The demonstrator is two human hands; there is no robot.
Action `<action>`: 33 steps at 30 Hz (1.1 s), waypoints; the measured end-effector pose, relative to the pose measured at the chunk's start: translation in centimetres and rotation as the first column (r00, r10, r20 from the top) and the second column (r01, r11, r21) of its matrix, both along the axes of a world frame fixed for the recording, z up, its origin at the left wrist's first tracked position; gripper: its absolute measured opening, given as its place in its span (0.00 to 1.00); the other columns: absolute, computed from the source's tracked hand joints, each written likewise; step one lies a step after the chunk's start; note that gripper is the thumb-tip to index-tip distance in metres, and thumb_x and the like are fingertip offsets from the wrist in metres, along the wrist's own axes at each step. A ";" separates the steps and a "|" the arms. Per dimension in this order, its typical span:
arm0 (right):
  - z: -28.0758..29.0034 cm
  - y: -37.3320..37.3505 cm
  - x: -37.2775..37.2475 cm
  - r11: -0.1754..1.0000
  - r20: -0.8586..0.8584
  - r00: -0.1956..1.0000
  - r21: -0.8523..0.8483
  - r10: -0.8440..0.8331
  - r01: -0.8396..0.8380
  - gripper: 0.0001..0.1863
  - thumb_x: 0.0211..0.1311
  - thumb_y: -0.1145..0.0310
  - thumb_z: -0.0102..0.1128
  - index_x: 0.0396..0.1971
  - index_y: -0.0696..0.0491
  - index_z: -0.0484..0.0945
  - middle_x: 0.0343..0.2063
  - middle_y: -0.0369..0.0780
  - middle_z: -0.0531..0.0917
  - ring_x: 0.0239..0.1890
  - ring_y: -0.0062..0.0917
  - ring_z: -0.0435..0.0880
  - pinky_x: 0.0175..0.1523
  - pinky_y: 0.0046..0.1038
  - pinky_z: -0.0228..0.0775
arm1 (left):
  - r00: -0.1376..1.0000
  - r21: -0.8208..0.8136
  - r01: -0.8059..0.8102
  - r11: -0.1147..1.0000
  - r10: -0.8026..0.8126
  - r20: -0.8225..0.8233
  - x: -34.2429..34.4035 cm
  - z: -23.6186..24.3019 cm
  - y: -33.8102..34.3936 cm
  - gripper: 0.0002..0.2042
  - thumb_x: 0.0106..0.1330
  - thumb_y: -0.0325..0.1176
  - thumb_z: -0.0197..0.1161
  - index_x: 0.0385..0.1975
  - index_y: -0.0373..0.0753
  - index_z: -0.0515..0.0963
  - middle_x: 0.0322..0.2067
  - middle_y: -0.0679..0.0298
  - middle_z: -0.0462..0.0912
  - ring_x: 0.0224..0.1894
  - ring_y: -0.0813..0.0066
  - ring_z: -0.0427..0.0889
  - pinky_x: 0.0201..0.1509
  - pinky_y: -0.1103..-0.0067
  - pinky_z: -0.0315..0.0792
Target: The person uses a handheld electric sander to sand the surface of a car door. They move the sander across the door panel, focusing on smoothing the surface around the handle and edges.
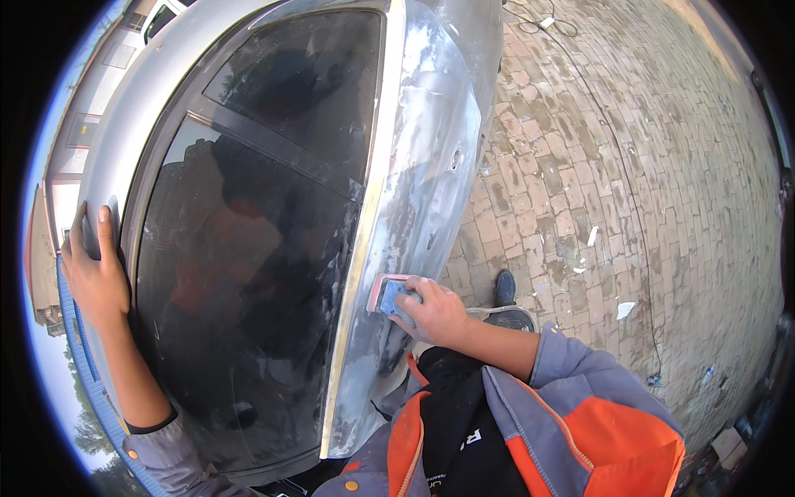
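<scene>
My right hand (426,315) grips a blue sanding block (389,298) with a pink edge, resting on the patchy, scuffed car door panel (418,153) just below the window. A strip of pale masking tape (367,232) runs along the door's upper edge beside the dark side window (248,273). On the far left, my left hand (103,265) lies on the silver roof edge (141,91), above the window, its fingers stretched out and holding nothing.
A paved brick ground (580,207) lies to the right, with a thin cable (621,199), paper scraps (625,311) and my shoe (505,290). Clutter (729,447) sits at the lower right rim. Buildings (83,141) stand beyond the car on the left.
</scene>
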State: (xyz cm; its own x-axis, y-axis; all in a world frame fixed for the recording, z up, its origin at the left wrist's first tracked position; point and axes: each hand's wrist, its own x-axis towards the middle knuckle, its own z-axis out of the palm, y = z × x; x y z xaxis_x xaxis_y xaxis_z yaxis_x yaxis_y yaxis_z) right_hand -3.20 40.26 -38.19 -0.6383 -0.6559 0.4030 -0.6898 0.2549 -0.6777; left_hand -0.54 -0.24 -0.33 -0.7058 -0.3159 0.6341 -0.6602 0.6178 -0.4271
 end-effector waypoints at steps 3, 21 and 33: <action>-0.2 -0.3 -2.0 0.995 0.086 0.992 0.040 -0.097 0.094 0.23 0.55 0.58 0.82 0.46 0.48 0.81 0.49 0.41 0.79 0.46 0.36 0.87 0.40 0.37 0.85 | 1.000 0.016 0.018 1.000 -0.017 -0.012 0.1 -0.1 -0.3 0.36 0.76 0.69 0.55 0.71 0.46 0.79 0.67 0.44 0.79 0.72 0.45 0.74 0.76 0.57 0.66; -15.0 15.5 -11.3 0.764 0.645 0.442 0.382 -0.623 0.520 0.32 0.53 0.57 0.85 0.56 0.52 0.80 0.49 0.45 0.82 0.54 0.42 0.85 0.59 0.42 0.78 | 0.446 0.565 0.271 0.779 -0.622 0.644 -11.2 -34.5 30.1 0.41 0.70 0.55 0.67 0.77 0.36 0.67 0.81 0.54 0.61 0.84 0.56 0.56 0.87 0.56 0.47; -22.8 25.8 -6.9 0.704 0.643 0.287 0.650 -0.710 0.285 0.35 0.49 0.65 0.85 0.57 0.52 0.78 0.50 0.48 0.79 0.55 0.47 0.82 0.60 0.43 0.77 | 0.134 0.306 -0.017 0.952 -0.302 0.944 -11.1 -44.5 33.8 0.54 0.70 0.72 0.57 0.84 0.34 0.53 0.86 0.50 0.43 0.88 0.56 0.41 0.89 0.57 0.35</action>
